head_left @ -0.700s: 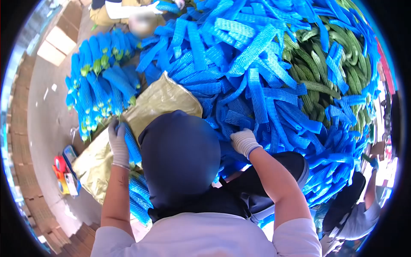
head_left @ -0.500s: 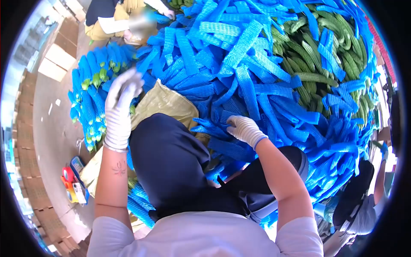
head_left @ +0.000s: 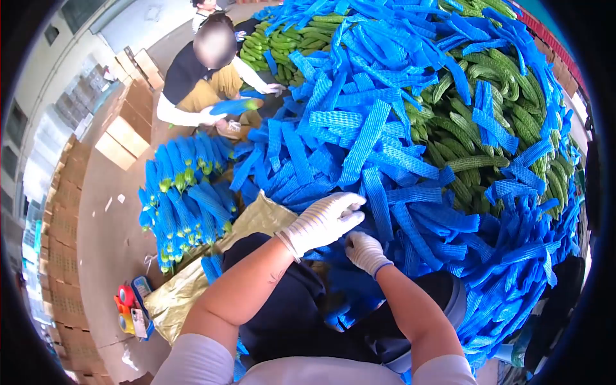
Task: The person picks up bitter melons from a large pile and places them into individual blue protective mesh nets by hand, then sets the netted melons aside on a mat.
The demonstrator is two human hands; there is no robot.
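Note:
My left hand (head_left: 326, 221), in a white striped glove, is over the near edge of the blue net sleeves (head_left: 369, 144). Its fingers curve forward, with a gap to the thumb and nothing visible between them. Just right of it and lower, my right hand (head_left: 367, 252), gloved alike, is closed above my lap among blue sleeves; what its fingers hold is hidden. Long green ridged vegetables (head_left: 478, 162) lie in a pile to the right, partly under loose sleeves.
Sleeved vegetables (head_left: 186, 208) lie in rows at left, by a tan sack (head_left: 260, 218). Across from me a crouching person (head_left: 186, 80) holds a sleeved vegetable (head_left: 234, 106). Cartons (head_left: 122, 141) stand far left; a phone (head_left: 138, 322) and a red and yellow object (head_left: 125, 301) lie lower left.
My left hand has come from the left rows rightward to beside my right hand. My right hand is slightly lower and more closed. The view has tilted up, showing more of the person.

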